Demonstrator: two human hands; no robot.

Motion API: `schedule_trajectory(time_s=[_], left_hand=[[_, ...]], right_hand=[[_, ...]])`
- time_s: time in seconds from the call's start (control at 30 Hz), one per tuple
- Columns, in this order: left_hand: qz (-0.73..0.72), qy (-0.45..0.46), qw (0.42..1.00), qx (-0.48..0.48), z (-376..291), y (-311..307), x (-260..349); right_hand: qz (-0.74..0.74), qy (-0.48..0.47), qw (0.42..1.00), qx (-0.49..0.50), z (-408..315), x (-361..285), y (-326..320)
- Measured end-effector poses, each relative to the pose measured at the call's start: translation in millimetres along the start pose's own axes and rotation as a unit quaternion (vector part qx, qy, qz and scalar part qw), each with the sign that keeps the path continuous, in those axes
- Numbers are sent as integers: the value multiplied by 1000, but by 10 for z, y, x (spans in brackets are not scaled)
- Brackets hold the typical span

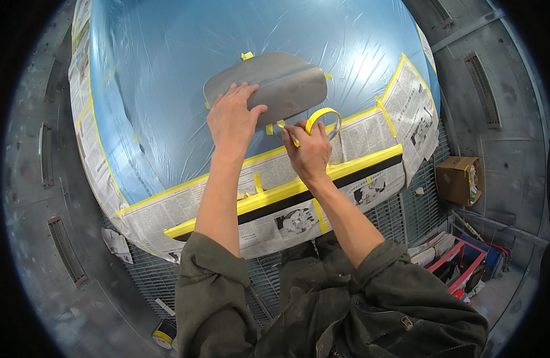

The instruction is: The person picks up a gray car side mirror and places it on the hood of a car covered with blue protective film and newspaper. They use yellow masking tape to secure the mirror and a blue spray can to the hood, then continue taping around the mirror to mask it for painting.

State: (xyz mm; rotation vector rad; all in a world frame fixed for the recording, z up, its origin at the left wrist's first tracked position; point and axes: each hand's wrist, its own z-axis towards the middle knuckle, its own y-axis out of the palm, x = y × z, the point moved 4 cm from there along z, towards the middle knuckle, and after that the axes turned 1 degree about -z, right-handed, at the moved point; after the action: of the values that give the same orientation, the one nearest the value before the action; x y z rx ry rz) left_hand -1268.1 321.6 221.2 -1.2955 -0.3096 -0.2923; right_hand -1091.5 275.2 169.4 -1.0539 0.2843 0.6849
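Note:
A grey curved panel (286,83) lies on the film-covered surface before me, with short yellow tape tabs (247,56) at its edges. My left hand (232,116) rests flat on the panel's near left part, thumb spread from the fingers. Just below the panel's near edge, my right hand (311,150) holds a roll of yellow masking tape (324,112). Its fingertips are at a small yellow strip (281,123) by that edge; whether they pinch it is hard to tell. Another tape tab (269,129) sits just left of it.
Blue-looking plastic film (167,89) covers the large rounded body, bordered by taped newspaper (167,212). A black strip edged with yellow tape (275,200) crosses the near side. Below is a metal floor grating (149,275). At right stand a cardboard box (452,176) and a red-framed cart (470,264).

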Motion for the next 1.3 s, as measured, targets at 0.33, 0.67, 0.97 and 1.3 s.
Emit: schedule_trajectory(time_s=[0.33, 0.67, 0.97, 1.3], left_hand=[[-20, -20, 1000, -12, -3, -19, 25], [0, -2, 1000, 15, -25, -20, 34], [-27, -21, 999, 27, -40, 10, 37], [17, -9, 999, 28, -36, 26, 25]], right_hand=[[74, 388, 895, -208, 172, 278, 342], [20, 393, 893, -218, 280, 251, 399], [-25, 389, 901, -191, 275, 131, 340], [-56, 407, 890, -197, 273, 156, 312]])
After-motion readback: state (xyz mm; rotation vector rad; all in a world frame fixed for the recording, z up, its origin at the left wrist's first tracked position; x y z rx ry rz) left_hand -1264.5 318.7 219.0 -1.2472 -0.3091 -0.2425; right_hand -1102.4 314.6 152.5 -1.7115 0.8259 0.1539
